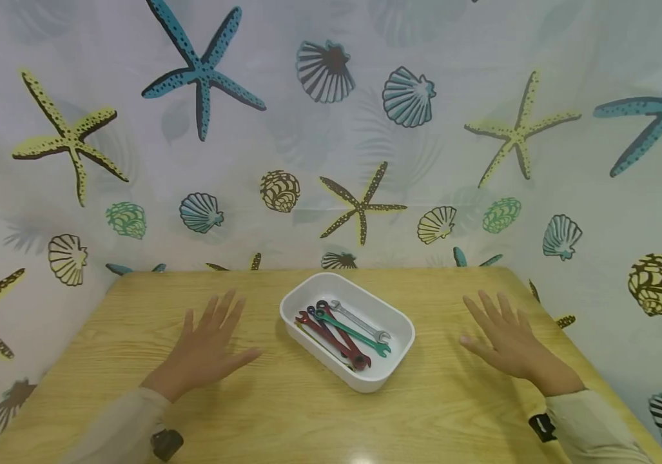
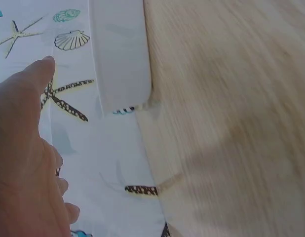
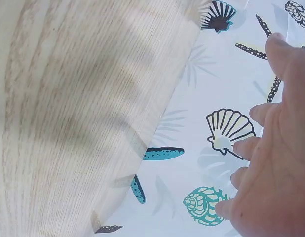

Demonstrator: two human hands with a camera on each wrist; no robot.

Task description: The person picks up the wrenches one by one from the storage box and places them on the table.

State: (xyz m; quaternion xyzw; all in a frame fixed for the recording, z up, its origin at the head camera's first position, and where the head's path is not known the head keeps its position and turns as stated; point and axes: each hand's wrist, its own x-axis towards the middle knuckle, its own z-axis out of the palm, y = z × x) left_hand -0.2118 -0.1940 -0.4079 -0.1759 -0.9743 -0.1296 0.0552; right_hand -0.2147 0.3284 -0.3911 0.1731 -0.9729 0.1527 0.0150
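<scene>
A white plastic tray (image 1: 368, 384) stands on the wooden table, slightly tilted across the middle of the head view. Inside it lies a loose pile of wrenches: a green one (image 1: 350, 331) on top, a silver one (image 1: 360, 319), dark red ones (image 1: 358, 361), with blue and yellow ones partly covered. To the tray's left my left hand (image 1: 205, 348) hovers over the table, fingers spread, holding nothing. On the other side my right hand (image 1: 507, 341) is likewise spread and bare. The left wrist view catches the tray's side (image 2: 123, 49) beyond my left thumb.
The wooden table (image 1: 284, 425) reaches back to a pale curtain (image 1: 238, 167) printed with starfish and shells, which also hangs along both sides. Dark straps with small devices sit at the left wrist (image 1: 166, 444) and right wrist (image 1: 542, 427).
</scene>
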